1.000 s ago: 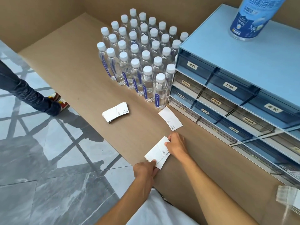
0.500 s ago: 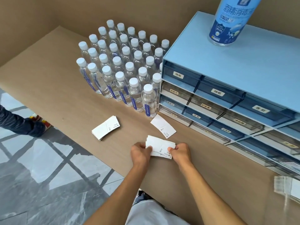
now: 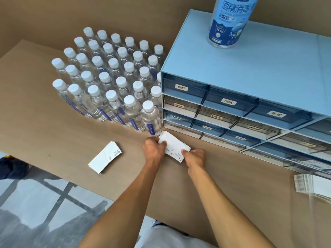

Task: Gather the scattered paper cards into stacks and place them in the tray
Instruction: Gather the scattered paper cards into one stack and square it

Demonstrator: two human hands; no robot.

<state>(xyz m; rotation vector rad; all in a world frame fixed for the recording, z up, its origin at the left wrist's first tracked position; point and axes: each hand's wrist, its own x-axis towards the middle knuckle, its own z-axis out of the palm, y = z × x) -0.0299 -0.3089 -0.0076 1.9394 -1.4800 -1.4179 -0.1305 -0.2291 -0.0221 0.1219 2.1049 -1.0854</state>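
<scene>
A stack of white paper cards (image 3: 173, 144) lies on the brown table, close to the foot of the blue drawer cabinet (image 3: 250, 76). My left hand (image 3: 154, 149) grips its left end and my right hand (image 3: 195, 157) grips its right end. A second, fanned pile of white cards (image 3: 105, 159) rests on the table to the left, apart from both hands. A clear tray (image 3: 315, 187) with printed sheets shows blurred at the right edge.
Several rows of capped water bottles (image 3: 114, 83) stand behind the cards, the nearest one almost touching the held stack. A blue-and-white canister (image 3: 229, 22) stands on the cabinet top. The table's front edge drops to a grey tiled floor (image 3: 35, 208) on the left.
Both hands carried the held stack forward, towards the cabinet and onto the spot of the single loose card, which no longer shows separately. The camera view tilted and shifted left.
</scene>
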